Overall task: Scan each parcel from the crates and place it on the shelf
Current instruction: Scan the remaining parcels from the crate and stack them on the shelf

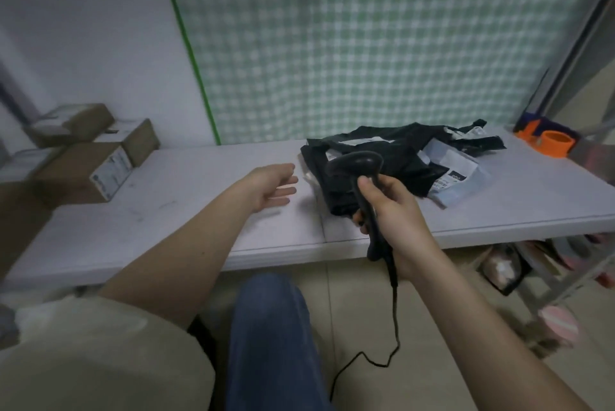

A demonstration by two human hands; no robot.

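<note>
My right hand (pixel 387 211) grips the handle of a black corded barcode scanner (pixel 356 164), its head over the near edge of a pile of parcels. The pile holds black plastic mailer bags (pixel 376 151) and a pale blue mailer (pixel 456 174) with white labels, lying on the white table (pixel 199 211). My left hand (pixel 271 187) hovers above the table, left of the pile, fingers extended and relaxed, holding nothing. Several cardboard box parcels (pixel 90 171) are stacked at the table's left end.
An orange tape dispenser (pixel 549 141) sits at the table's far right corner. A green-checked curtain (pixel 366 44) hangs behind the table. A metal rack (pixel 565 264) with items stands low at the right. The scanner's cord (pixel 382 357) trails to the floor.
</note>
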